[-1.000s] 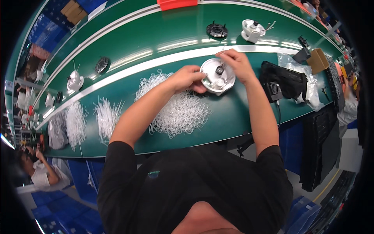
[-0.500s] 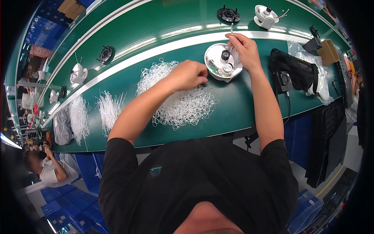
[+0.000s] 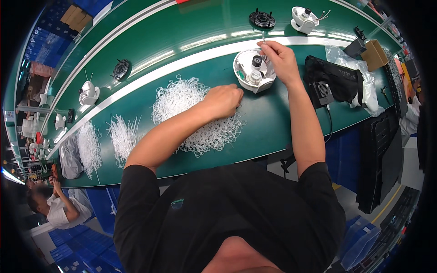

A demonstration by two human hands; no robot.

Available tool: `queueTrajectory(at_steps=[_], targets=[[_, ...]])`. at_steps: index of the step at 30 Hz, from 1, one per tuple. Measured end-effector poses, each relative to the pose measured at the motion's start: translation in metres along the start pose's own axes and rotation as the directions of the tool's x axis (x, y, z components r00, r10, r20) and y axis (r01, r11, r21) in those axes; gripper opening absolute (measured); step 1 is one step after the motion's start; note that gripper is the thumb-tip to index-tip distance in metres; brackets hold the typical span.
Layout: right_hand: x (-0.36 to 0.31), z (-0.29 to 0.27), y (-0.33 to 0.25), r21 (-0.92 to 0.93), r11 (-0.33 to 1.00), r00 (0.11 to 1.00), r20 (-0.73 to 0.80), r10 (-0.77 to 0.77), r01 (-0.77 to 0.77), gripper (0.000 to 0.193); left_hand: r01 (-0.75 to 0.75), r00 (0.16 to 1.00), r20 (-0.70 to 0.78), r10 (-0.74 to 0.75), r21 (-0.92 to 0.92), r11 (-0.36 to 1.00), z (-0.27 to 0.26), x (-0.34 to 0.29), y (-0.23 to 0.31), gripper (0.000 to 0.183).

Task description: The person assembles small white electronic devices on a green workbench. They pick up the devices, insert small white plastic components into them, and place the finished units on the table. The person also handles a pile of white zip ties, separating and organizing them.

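Note:
A white dome security camera (image 3: 249, 81) with a black lens (image 3: 256, 61) lies open-faced on the green bench in front of me. My right hand (image 3: 283, 61) is closed at its far right side, with thumb and fingers pinching the white camera cable (image 3: 264, 38), whose end points away from me. To the left, my left hand (image 3: 224, 101) hovers over or rests on a big pile of looped white cable ties (image 3: 180, 98). Its fingers are curled together near the camera's near-left rim, apart from it; anything inside them is hidden.
Straight white cable ties (image 3: 123, 136) and another white bundle (image 3: 89, 148) lie at the left. Beyond the white rail are black mounting rings (image 3: 262, 19) and further cameras (image 3: 304, 20). A black bag (image 3: 337, 82), a small black device (image 3: 322, 92) and a cardboard box (image 3: 374, 55) sit right.
My left hand has drawn back a little from the camera, toward the pile of ties. The right hand keeps its pinch on the cable. The whole view has shifted slightly.

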State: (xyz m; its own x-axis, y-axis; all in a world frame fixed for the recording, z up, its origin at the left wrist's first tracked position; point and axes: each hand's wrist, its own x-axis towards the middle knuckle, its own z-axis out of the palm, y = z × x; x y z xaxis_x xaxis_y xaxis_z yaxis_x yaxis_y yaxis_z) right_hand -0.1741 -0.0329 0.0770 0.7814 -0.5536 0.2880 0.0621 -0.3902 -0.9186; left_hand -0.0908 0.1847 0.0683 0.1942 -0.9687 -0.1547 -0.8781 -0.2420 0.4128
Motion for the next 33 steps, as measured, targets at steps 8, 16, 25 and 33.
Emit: queueTrajectory(at_steps=[8, 16, 25, 33], targets=[[0.003, 0.004, -0.007, -0.089, 0.990, 0.990, 0.099, -0.100, 0.109, 0.024, -0.127, 0.948, -0.309, 0.074, -0.155, 0.980, -0.052, -0.021, -0.007, 0.007], [0.010, 0.020, -0.020, -0.077, 0.996, 0.966, 0.258, -0.027, 0.048, 0.024, -0.187, 0.926, -0.294, -0.237, -0.903, 0.386, -0.073, 0.003, -0.035, 0.013], [0.014, 0.025, -0.023, -0.181, 0.975, 0.953, 0.294, -0.074, 0.132, 0.023, -0.300, 0.874, -0.343, -0.345, -0.938, 0.174, -0.072, 0.029, -0.031, 0.021], [0.015, 0.023, -0.019, -0.122, 0.985, 0.951, 0.299, -0.079, 0.120, 0.022, -0.226, 0.887, -0.307, -0.344, -0.940, 0.255, -0.061, 0.046, -0.035, 0.018]])
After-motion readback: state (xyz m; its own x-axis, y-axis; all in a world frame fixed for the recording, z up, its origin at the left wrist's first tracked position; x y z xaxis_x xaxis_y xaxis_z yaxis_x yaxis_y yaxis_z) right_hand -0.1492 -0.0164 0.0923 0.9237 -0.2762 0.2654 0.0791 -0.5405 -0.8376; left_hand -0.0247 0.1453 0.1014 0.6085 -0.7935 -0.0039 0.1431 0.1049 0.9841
